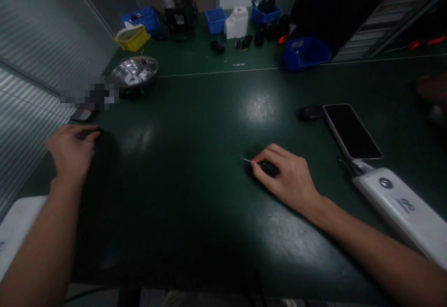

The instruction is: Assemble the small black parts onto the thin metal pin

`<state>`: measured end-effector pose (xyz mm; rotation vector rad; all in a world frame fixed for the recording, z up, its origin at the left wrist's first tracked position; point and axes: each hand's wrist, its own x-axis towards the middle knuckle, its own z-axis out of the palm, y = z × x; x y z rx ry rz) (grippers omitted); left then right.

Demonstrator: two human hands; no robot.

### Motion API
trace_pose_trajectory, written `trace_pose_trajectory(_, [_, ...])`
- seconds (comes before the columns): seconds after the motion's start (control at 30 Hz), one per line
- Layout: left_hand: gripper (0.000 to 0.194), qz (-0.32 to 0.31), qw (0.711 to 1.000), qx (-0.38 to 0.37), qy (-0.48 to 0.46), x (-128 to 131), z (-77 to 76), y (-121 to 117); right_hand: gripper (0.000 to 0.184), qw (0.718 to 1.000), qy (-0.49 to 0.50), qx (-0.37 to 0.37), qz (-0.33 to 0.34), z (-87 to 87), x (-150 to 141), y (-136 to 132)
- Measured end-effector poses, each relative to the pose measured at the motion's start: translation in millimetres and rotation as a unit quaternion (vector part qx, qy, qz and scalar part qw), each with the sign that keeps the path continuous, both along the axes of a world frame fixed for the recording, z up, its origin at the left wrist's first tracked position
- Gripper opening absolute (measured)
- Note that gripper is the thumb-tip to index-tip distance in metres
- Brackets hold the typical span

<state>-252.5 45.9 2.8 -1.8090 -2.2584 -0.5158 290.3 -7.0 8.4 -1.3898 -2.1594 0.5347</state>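
Note:
My right hand (288,174) is closed around a screwdriver (268,168) just over the green tabletop. Its dark handle lies in the fingers and the thin metal shaft points left. Far to the left, my left hand (71,151) pinches a small black object (99,130) between thumb and fingers. The fingers cover most of that object, so its kind does not show. Beyond the left hand stands a metal bowl (151,70) with small pale pieces inside.
A phone (352,130) and a black mouse (311,112) lie at right, near a white robot gripper-like device (405,204). Along the back stand a yellow bin (134,41), a blue basket (215,21), a white housing (237,23) and a blue bin (307,55).

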Motion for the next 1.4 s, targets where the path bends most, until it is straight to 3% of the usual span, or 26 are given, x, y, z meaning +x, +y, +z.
trace_pose_trajectory(0.27, [0.029,0.022,0.998,-0.032,0.056,15,6.7,-5,0.020,1.000,-0.001,0.004,0.002,-1.2,1,0])
trace_pose_trajectory(0.57, [0.026,0.069,0.997,-0.031,-0.031,13,8.5,-11,0.020,1.000,0.001,0.007,0.005,-2.2,0,0])
trace_pose_trajectory(0.67, [0.026,0.058,0.996,-0.016,-0.065,28,13.8,-10,0.020,1.000,-0.004,0.002,0.001,-1.0,0,0])
trace_pose_trajectory(0.77, [0.029,-0.012,0.995,0.005,-0.098,73,21.8,-12,0.021,1.000,-0.004,-0.001,0.002,-0.5,-1,0])
trace_pose_trajectory(0.9, [0.022,-0.219,0.960,-0.024,-0.176,174,26.6,-28,0.020,1.000,0.000,-0.004,0.018,-2.1,0,-1])
trace_pose_trajectory(0.97, [0.013,-0.372,0.891,-0.069,-0.250,225,22.7,-40,0.019,1.000,0.004,-0.004,0.028,-3.1,0,-1])
trace_pose_trajectory(1.07, [0.006,-0.486,0.818,-0.101,-0.290,277,10.3,-51,0.018,0.999,0.011,0.003,0.036,-3.6,0,-2])
trace_pose_trajectory(1.2, [0.005,-0.492,0.802,-0.130,-0.314,293,-3.4,-53,0.017,0.998,0.018,0.002,0.056,-2.7,0,-3])
trace_pose_trajectory(1.4, [0.014,-0.444,0.828,-0.145,-0.309,285,-3.1,-53,0.015,0.997,0.014,-0.004,0.074,-1.0,-1,-3])
